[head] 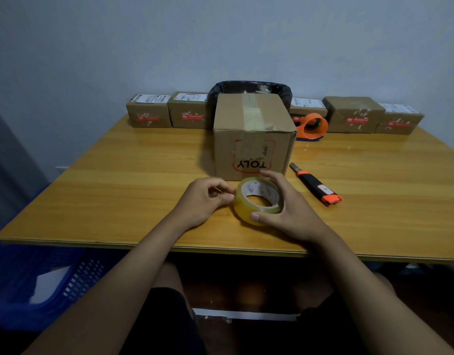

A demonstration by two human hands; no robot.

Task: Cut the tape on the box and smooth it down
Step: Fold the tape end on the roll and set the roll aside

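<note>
A brown cardboard box (254,134) with red upside-down lettering stands in the middle of the wooden table (118,175). Strips of clear tape run over its top and front face. In front of the box my right hand (290,208) grips a roll of clear tape (256,201) with a white core, tilted on the table. My left hand (205,201) is at the roll's left edge, thumb and fingers pinched against the roll's rim. A black and orange utility knife (316,185) lies on the table right of the roll, untouched.
An orange tape dispenser (311,125) sits behind the box on the right. Small labelled cardboard parcels (149,111) line the table's back edge against the wall, around a bin with a black liner (251,87). A blue plastic crate (54,278) stands on the floor at the left.
</note>
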